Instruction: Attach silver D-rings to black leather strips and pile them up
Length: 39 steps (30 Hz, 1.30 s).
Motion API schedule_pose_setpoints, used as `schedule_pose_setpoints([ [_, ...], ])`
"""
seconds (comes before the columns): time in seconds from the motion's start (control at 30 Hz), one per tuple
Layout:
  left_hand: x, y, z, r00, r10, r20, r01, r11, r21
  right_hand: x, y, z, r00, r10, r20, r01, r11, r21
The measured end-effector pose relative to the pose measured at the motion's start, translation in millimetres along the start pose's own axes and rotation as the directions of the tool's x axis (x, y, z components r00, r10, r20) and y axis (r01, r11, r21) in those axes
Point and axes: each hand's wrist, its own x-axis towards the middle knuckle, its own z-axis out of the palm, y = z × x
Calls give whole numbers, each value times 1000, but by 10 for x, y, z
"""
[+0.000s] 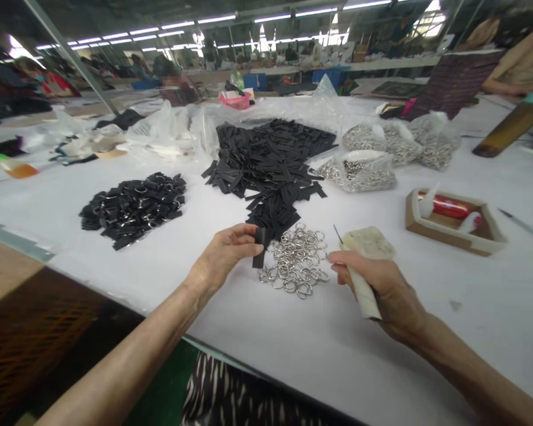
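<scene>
Two hands flanked the ring heap (pixel 295 260), taken as landmark. Left of it, the left hand (pixel 228 248) pinched one black strip (pixel 258 254) between thumb and fingers, gap closed to the strip's thickness; its lower end hung clear, presumably to leave it accessible. Right of it, the right hand (pixel 377 284) was curled around a pale handle (pixel 365 296); whether the fingertips also held a ring could not be told. A thin rod (pixel 338 234) projected beyond them, its join hidden. Central placement of the rings probably suited either hand.

Surroundings: loose strips (pixel 278 160) directly behind the heap, meeting it; strips with rings among them (pixel 133 207) well to its left; bagged rings (pixel 359 171) behind right; carton tray (pixel 453 238) farther right. Cream block (pixel 373 238), between heap and tray, crowded the right hand.
</scene>
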Motion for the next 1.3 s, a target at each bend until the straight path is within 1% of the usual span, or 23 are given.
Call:
schedule_pose_setpoints([
  [0.03, 16, 36, 54, 999, -28, 25, 31, 988, -154, -2, 8, 26, 999, 10, 47, -9, 1000, -7],
  [0.07, 38, 72, 116, 998, -53, 46, 63, 963, -261, -4, 13, 54, 997, 13, 82, -11, 1000, -28],
  [0.13, 91, 136, 258, 995, -79, 68, 100, 909, -404, -3, 14, 111, 992, -4, 124, 19, 993, -114],
  [0.2, 150, 178, 404, 997, -51, 59, 74, 870, -487, 8, -5, 162, 986, -41, 161, 78, 970, -232],
  [0.27, 200, 179, 533, 999, -2, 37, 21, 850, -527, 21, -35, 199, 979, -57, 194, 120, 935, -333],
  [0.3, 219, 162, 587, 999, 10, 31, 8, 846, -534, 26, -49, 211, 978, -53, 200, 124, 923, -364],
  [0.37, 241, 99, 667, 999, 1, 33, 17, 844, -537, 30, -62, 226, 981, -45, 191, 118, 915, -387],
  [0.43, 245, 21, 710, 998, -28, 57, 54, 845, -532, 23, -40, 233, 981, -53, 184, 122, 914, -388],
  [0.5, 236, -39, 719, 994, -62, 95, 102, 852, -513, 8, 17, 239, 984, -97, 149, 146, 918, -369],
  [0.6, 209, -65, 704, 981, -111, 159, 173, 874, -454, -12, 117, 232, 991, -136, 5, 132, 955, -267],
  [0.63, 197, -62, 701, 973, -128, 190, 200, 880, -431, -13, 137, 217, 992, -117, -55, 104, 973, -207],
  [0.7, 169, -51, 707, 949, -151, 278, 254, 888, -383, -6, 136, 163, 984, -20, -175, 8, 998, -68],
  [0.8, 129, -50, 742, 907, -148, 393, 284, 906, -313, 31, 58, 42, 934, 147, -327, -117, 987, 108],
  [0.87, 112, -59, 769, 888, -137, 439, 277, 921, -274, 67, -1, -28, 900, 218, -377, -154, 969, 191],
  [0.93, 100, -62, 790, 866, -138, 481, 279, 931, -236, 100, -33, -64, 878, 281, -387, -182, 945, 272],
  [1.0, 89, -54, 808, 846, -153, 511, 283, 941, -187, 124, -34, -65, 864, 342, -369, -213, 913, 347],
  [1.1, 72, -32, 837, 839, -186, 512, 279, 954, -112, 140, -9, -31, 864, 386, -323, -234, 876, 422],
  [1.2, 58, -28, 871, 836, -187, 516, 251, 966, -56, 140, 14, 0, 868, 388, -311, -244, 878, 413],
  [1.3, 47, -40, 892, 841, -154, 519, 175, 985, 8, 136, 23, 12, 871, 387, -301, -267, 889, 371],
])
